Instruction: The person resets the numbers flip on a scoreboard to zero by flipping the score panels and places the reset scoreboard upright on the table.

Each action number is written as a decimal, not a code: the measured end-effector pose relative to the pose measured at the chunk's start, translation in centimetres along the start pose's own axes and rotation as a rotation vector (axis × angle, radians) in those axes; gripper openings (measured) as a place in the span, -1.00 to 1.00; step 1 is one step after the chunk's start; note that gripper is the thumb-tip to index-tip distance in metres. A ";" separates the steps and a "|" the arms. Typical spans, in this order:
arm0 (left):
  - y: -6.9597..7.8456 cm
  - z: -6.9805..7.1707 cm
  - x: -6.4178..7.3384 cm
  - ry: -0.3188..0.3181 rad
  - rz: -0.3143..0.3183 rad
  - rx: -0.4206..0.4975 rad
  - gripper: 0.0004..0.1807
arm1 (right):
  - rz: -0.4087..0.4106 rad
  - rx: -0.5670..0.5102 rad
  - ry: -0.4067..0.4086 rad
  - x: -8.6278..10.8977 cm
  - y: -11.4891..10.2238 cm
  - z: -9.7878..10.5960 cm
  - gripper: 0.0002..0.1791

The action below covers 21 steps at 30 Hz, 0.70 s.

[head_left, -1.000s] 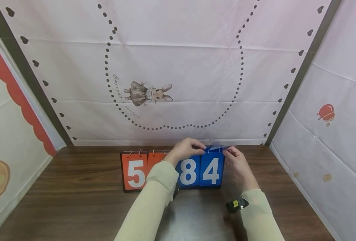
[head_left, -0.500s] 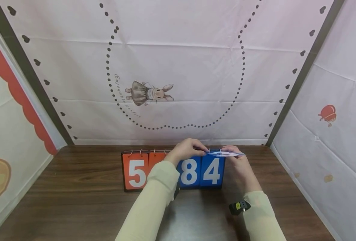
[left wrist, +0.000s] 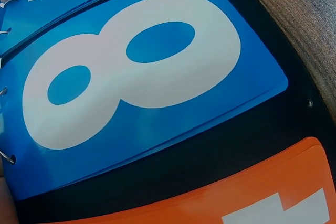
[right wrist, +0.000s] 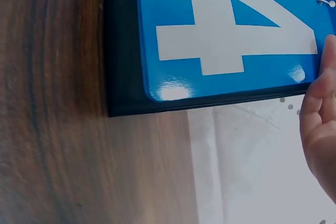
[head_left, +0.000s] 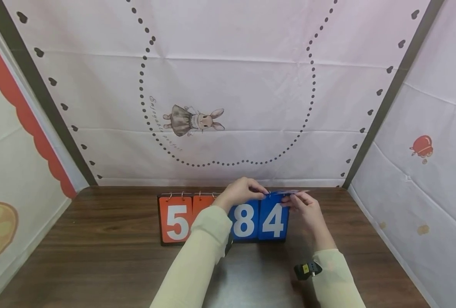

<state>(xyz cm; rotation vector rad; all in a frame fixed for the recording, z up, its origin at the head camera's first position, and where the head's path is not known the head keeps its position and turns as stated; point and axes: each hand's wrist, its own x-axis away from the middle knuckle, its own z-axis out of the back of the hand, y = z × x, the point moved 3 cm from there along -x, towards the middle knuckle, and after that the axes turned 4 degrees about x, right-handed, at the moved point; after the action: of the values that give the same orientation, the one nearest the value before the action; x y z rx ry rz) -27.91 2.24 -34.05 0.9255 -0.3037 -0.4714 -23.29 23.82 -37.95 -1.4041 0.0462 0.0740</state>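
Note:
A tabletop flip scoreboard (head_left: pixel 245 220) stands on the table, its ringed number cards on a black backing. The blue 8 card (left wrist: pixel 178 82) and blue 4 card (right wrist: pixel 220 30) face me; to their left is an orange 5 card (head_left: pixel 177 219). My left hand (head_left: pixel 237 194) grips the top edge by the 4 card's rings, its forearm covering most of the second orange card. At the upper right corner, my right hand (head_left: pixel 308 208) pinches the blue cards near the ring. A raised card (head_left: pixel 287 192) shows nearly edge-on above it.
The brown wooden table (head_left: pixel 108 239) runs back to a pale printed cloth wall (head_left: pixel 251 94). Cloth walls also close in the left and right sides. A black wrist device (head_left: pixel 308 270) sits by the right sleeve.
A blue-edged card with a white number lay flat over the right fingers half a second ago; now it is tipped further up and back. Right fingers dropped slightly; left hand stayed at the top edge.

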 end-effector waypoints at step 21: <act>0.2 -0.2 0.1 0.020 -0.027 0.022 -0.75 | -0.170 0.096 0.149 1.7 0.1 -0.9 -0.49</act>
<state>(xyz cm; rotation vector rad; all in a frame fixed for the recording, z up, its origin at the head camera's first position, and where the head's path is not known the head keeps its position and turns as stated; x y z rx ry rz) -27.74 2.40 -34.00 0.9564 -0.2788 -0.4845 -21.56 23.03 -38.32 -1.3104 0.0531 -0.1717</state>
